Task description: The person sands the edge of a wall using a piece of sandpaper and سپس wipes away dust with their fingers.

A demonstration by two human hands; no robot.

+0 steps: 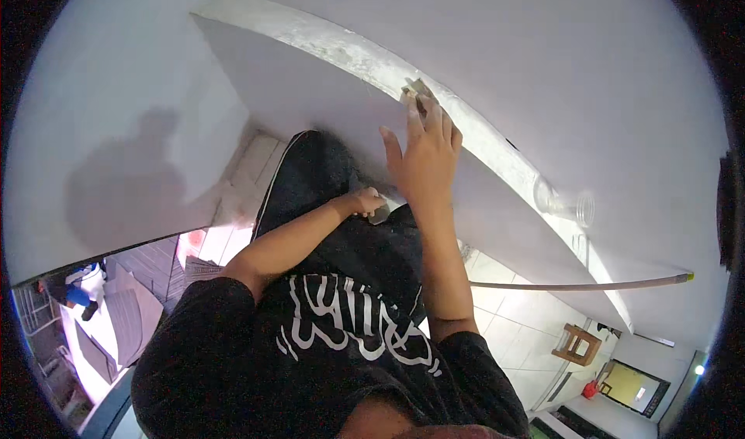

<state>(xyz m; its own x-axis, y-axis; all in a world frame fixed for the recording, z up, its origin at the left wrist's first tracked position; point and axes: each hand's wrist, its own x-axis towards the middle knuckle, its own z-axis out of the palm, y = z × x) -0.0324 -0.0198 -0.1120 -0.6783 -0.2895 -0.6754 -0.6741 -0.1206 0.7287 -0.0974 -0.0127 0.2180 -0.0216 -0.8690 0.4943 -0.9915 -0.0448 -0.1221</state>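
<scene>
Fingers of my right hand [428, 156] press a small brownish pad [420, 87], likely folded sandpaper, onto the white top of a wall ledge [326, 46]. Its thumb stands apart from the fingers, and pale dust coats the fingertips. The ledge is patchy and powdery and runs across the view. Lower down, close to my dark trousers [314, 177], my left hand [365, 202] is closed around a small flat grey piece [379, 213]. What that piece is I cannot tell.
Farther along the ledge is a clear plastic cup [564, 205]. A long thin pole [559, 287] crosses the ledge at right. A wooden stool [576, 344] and a red object [591, 389] are at lower right. Past a wall edge at lower left, another person [81, 293] is partly visible.
</scene>
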